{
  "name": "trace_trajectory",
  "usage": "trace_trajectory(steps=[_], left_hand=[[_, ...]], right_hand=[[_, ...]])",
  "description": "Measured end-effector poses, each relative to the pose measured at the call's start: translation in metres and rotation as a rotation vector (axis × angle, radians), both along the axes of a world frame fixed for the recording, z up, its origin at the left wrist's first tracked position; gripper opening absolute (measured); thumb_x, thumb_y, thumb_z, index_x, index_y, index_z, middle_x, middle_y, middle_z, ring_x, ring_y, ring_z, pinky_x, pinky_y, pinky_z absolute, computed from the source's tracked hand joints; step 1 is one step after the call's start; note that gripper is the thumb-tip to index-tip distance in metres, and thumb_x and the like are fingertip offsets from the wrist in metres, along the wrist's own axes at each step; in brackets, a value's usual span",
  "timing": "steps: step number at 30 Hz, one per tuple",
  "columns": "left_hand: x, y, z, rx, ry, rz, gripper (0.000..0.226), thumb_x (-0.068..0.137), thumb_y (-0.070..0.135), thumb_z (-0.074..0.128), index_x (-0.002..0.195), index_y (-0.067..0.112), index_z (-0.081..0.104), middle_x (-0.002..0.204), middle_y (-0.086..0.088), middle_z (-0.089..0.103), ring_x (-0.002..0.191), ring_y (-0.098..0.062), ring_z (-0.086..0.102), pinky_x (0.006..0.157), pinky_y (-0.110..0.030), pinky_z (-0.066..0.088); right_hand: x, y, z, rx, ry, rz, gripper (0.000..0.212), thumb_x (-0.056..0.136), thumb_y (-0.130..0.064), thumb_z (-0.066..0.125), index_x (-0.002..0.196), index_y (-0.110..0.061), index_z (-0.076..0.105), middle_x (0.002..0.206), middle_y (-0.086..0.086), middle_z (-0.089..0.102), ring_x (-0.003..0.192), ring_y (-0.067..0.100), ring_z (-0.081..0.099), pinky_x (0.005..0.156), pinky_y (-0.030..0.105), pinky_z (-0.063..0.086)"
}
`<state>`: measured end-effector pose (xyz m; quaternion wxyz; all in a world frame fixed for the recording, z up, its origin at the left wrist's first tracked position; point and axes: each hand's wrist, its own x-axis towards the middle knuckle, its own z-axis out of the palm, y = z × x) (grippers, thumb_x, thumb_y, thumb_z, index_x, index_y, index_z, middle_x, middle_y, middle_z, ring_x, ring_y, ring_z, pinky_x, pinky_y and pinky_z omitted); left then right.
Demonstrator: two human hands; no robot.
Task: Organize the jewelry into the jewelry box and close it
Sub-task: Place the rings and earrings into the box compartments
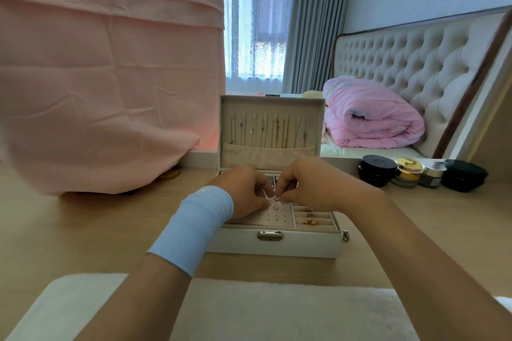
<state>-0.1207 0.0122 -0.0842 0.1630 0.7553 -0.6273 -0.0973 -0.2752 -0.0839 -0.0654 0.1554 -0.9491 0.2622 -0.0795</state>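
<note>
A white jewelry box [277, 245] stands open on the wooden table, its lid [272, 108] upright with several necklaces [277, 130] hanging inside. Both my hands hover over the box's perforated earring panel [273, 217]. My left hand [243, 192], with a light blue wrist sleeve, has its fingers curled next to a small silvery earring [276, 198]. My right hand [307, 184] pinches that earring from the other side. Another small earring [275, 206] sits in the panel just below. Gold rings [309, 221] lie in the ring rolls at the right.
Several cosmetic jars [410, 173] stand at the table's back right. A pink cloth [105, 77] drapes over something at the left, a gold lid [169, 174] under its edge. A white towel [277, 310] lies at the near edge. A bed with a pink quilt [371, 119] is behind.
</note>
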Motion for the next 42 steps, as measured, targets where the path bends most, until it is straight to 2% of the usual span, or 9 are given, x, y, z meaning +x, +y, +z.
trace_trajectory(steps=[5, 10, 13, 16, 23, 26, 30, 39, 42], left_hand=[[-0.002, 0.005, 0.006, -0.071, 0.055, 0.022, 0.019, 0.092, 0.031, 0.062, 0.109, 0.037, 0.066, 0.101, 0.016, 0.062, 0.095, -0.008, 0.058, 0.089, -0.03, 0.05], [-0.041, -0.012, 0.011, -0.145, 0.105, -0.047, 0.015, 0.093, 0.034, 0.06, 0.107, 0.037, 0.066, 0.101, 0.017, 0.061, 0.093, -0.005, 0.057, 0.09, -0.03, 0.051], [-0.067, -0.026, 0.015, -0.136, 0.1, -0.072, 0.015, 0.094, 0.033, 0.059, 0.107, 0.035, 0.067, 0.103, 0.015, 0.063, 0.093, -0.007, 0.058, 0.09, -0.03, 0.05], [-0.086, -0.037, 0.014, -0.109, 0.097, -0.092, 0.013, 0.093, 0.031, 0.059, 0.103, 0.034, 0.068, 0.099, 0.015, 0.064, 0.09, -0.008, 0.059, 0.091, -0.033, 0.052], [-0.102, -0.052, 0.002, -0.106, 0.057, -0.088, 0.015, 0.091, 0.03, 0.06, 0.102, 0.036, 0.069, 0.097, 0.017, 0.064, 0.088, -0.006, 0.059, 0.09, -0.034, 0.052], [-0.103, -0.055, -0.002, -0.127, 0.051, -0.092, 0.016, 0.09, 0.031, 0.061, 0.103, 0.037, 0.069, 0.096, 0.019, 0.064, 0.088, -0.004, 0.059, 0.09, -0.035, 0.053], [-0.101, -0.055, -0.007, -0.165, 0.079, -0.109, 0.017, 0.085, 0.037, 0.067, 0.102, 0.039, 0.066, 0.091, 0.023, 0.064, 0.085, 0.0, 0.057, 0.087, -0.035, 0.054], [-0.093, -0.056, -0.01, -0.345, 0.251, -0.029, 0.007, 0.08, 0.03, 0.076, 0.084, 0.032, 0.071, 0.08, 0.014, 0.068, 0.078, -0.005, 0.063, 0.082, -0.035, 0.056], [-0.088, -0.055, -0.011, -0.332, 0.257, -0.015, 0.005, 0.082, 0.03, 0.075, 0.081, 0.032, 0.071, 0.08, 0.014, 0.067, 0.078, -0.005, 0.062, 0.08, -0.034, 0.056]], right_hand=[[-0.031, -0.016, 0.019, 0.011, -0.097, -0.092, 0.008, 0.089, -0.021, 0.075, 0.093, -0.028, 0.076, 0.087, -0.017, 0.066, 0.08, -0.002, 0.063, 0.069, 0.01, 0.045], [-0.071, -0.03, -0.01, 0.049, 0.257, -0.256, 0.025, 0.089, -0.027, 0.075, 0.114, -0.029, 0.072, 0.103, -0.01, 0.065, 0.095, 0.01, 0.063, 0.086, 0.028, 0.054], [-0.082, -0.035, -0.025, 0.156, 0.342, -0.243, 0.04, 0.085, -0.03, 0.08, 0.123, -0.031, 0.069, 0.101, -0.012, 0.064, 0.088, 0.008, 0.062, 0.077, 0.024, 0.053], [-0.089, -0.039, -0.032, 0.19, 0.28, -0.209, 0.035, 0.084, -0.028, 0.08, 0.118, -0.03, 0.073, 0.094, -0.013, 0.065, 0.079, 0.004, 0.06, 0.064, 0.018, 0.047], [-0.098, -0.053, -0.037, 0.237, 0.171, -0.217, 0.02, 0.086, -0.023, 0.079, 0.106, -0.024, 0.077, 0.098, -0.006, 0.072, 0.079, 0.014, 0.069, 0.072, 0.028, 0.058], [-0.105, -0.059, -0.035, 0.309, 0.082, -0.21, 0.013, 0.09, -0.023, 0.074, 0.103, -0.021, 0.076, 0.094, -0.004, 0.075, 0.061, 0.01, 0.066, 0.067, 0.03, 0.055], [-0.11, -0.062, -0.031, 0.469, -0.134, -0.214, 0.009, 0.09, -0.019, 0.073, 0.097, -0.016, 0.078, 0.089, -0.001, 0.078, 0.059, 0.01, 0.065, 0.05, 0.025, 0.044], [-0.104, -0.063, -0.032, 0.925, -0.526, -0.228, 0.019, 0.093, -0.021, 0.071, 0.105, -0.008, 0.076, 0.097, 0.011, 0.077, 0.055, 0.01, 0.054, 0.042, 0.018, 0.035], [-0.104, -0.063, -0.035, 0.852, -0.496, -0.256, 0.018, 0.098, -0.021, 0.064, 0.111, -0.011, 0.073, 0.097, 0.009, 0.078, 0.056, 0.012, 0.055, 0.044, 0.019, 0.035]])
